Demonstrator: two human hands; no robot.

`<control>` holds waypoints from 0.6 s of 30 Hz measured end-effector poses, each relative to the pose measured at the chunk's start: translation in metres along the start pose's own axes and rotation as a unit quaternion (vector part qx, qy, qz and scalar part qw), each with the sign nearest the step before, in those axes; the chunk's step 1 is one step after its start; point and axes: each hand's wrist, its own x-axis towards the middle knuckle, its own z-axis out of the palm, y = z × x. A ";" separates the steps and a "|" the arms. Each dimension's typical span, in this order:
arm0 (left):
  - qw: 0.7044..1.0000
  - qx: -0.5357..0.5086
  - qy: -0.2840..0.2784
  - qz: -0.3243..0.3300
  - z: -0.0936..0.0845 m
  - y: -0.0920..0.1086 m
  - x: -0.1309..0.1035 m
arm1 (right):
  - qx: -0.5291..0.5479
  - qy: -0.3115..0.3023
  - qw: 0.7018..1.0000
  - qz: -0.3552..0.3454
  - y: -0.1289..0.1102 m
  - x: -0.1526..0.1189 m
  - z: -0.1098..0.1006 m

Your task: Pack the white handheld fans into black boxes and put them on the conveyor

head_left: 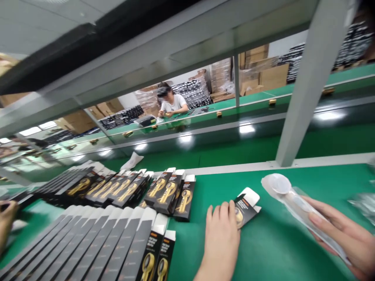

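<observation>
My left hand [221, 234] lies over a small black printed box [246, 210] on the green table, fingers closed on its left side. The box is tilted, its white end flaps stand open, and my hand covers much of it. Off to the right, my right hand [342, 230] grips a pale, round-headed thing with a long handle [304, 208], apparently in clear plastic. It is held above the table, its round end pointing toward the upper left. A gap separates it from the box's open end.
Black boxes stand in a row [96, 246] at front left, with more boxes [117, 189] behind. Another person's hand [7, 222] is at the left edge. A slanted post [310, 86] rises before the conveyor [205, 146]. Clear plastic [365, 205] lies far right.
</observation>
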 end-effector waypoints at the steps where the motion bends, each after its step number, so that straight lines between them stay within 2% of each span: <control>1: 0.999 -0.039 -0.011 -0.004 0.001 0.000 0.000 | 0.020 -0.026 0.999 0.040 0.002 -0.002 -0.005; 4: 0.994 -0.110 -0.005 -0.024 -0.007 -0.002 0.008 | 0.037 -0.077 0.990 0.116 0.007 -0.010 -0.014; 7: 0.996 -0.077 0.007 -0.038 -0.018 0.001 0.021 | 0.032 -0.089 0.988 0.124 0.010 -0.017 -0.017; 10: 0.997 -0.047 -0.062 -0.028 -0.019 0.014 0.029 | 0.028 -0.088 0.988 0.123 0.010 -0.020 -0.021; 13: 0.994 -0.013 -0.101 -0.026 -0.014 0.028 0.026 | 0.032 -0.102 0.986 0.127 0.009 -0.021 -0.028; 18: 0.997 -0.019 -0.071 0.003 -0.013 0.030 0.014 | 0.099 -0.143 0.975 0.139 -0.003 -0.026 -0.033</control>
